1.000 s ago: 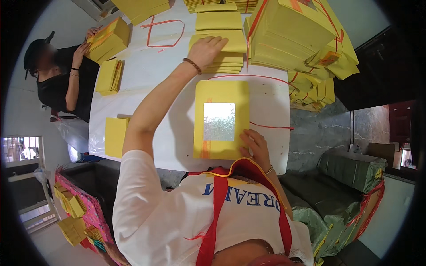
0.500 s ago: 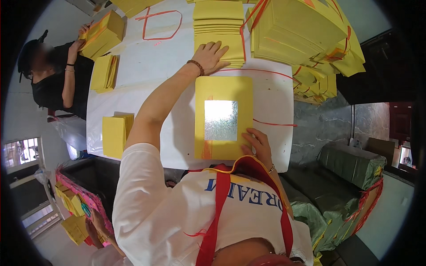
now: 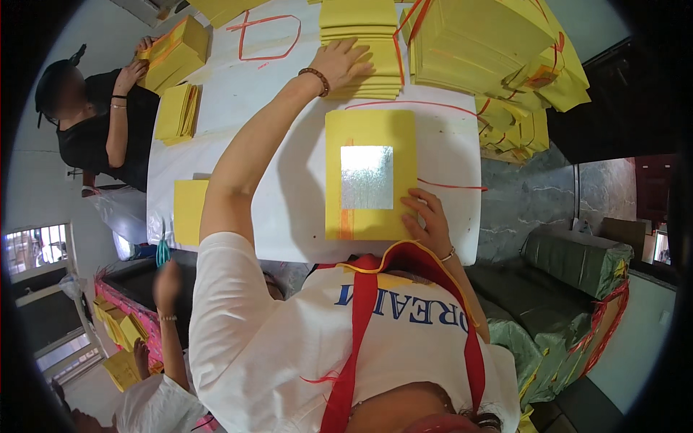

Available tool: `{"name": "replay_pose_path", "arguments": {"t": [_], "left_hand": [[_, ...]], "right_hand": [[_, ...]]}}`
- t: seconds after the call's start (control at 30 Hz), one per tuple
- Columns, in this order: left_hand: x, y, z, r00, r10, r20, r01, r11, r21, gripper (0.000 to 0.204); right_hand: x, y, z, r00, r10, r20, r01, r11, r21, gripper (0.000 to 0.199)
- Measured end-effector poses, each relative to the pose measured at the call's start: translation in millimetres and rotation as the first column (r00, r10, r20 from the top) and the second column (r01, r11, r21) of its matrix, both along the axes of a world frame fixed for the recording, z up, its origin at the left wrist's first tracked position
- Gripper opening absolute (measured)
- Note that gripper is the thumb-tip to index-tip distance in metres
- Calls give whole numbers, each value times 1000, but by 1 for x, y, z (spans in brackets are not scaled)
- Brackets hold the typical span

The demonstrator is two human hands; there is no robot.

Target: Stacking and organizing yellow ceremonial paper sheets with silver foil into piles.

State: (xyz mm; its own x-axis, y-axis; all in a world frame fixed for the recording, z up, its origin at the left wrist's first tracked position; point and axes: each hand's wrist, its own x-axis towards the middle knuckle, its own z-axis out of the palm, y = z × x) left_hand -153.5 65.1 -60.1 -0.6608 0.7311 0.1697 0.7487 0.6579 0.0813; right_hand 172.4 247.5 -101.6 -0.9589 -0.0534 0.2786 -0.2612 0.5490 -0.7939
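Thin yellow paper sheet with silver foil square (image 3: pixel 369 175), flat on white table (image 3: pixel 289 144): right hand (image 3: pixel 427 216) fingers spread pinning its corner, left hand (image 3: pixel 343 61) open-palmed on stacked yellow sheets (image 3: pixel 361 29); likely light, floppy, tearable, best lifted by an edge.

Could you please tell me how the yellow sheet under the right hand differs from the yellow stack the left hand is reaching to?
The sheet lies single and flat near the person, with a silver foil square at its middle; the stack is many plain sheets piled farther away. The right hand touches the sheet's near corner; the left hand rests on the stack. Both are yellow paper.
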Motion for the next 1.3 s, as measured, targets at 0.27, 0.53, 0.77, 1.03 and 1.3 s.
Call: {"name": "replay_pose_path", "arguments": {"t": [0.27, 0.53, 0.77, 1.03, 1.3], "left_hand": [[190, -42, 40, 899, -332, 286, 257, 928, 270, 46], [256, -77, 18, 921, -237, 309, 170, 959, 228, 58], [237, -86, 19, 797, -358, 486, 197, 915, 351, 27], [222, -84, 18, 641, -345, 686, 83, 919, 385, 22], [204, -83, 15, 460, -308, 833, 10, 940, 342, 19]], "right_hand": [[-1, -1, -5, 998, -33, 50, 37, 996, -87, 31], [-3, 0, -4, 997, 1, 77, 6, 996, -87, 25], [-3, -2, -4, 988, 8, 153, 42, 947, -317, 27], [-5, -2, -6, 982, -15, 186, 91, 908, -409, 33], [-5, -3, -4, 975, -27, 220, 110, 922, -371, 39]]}}
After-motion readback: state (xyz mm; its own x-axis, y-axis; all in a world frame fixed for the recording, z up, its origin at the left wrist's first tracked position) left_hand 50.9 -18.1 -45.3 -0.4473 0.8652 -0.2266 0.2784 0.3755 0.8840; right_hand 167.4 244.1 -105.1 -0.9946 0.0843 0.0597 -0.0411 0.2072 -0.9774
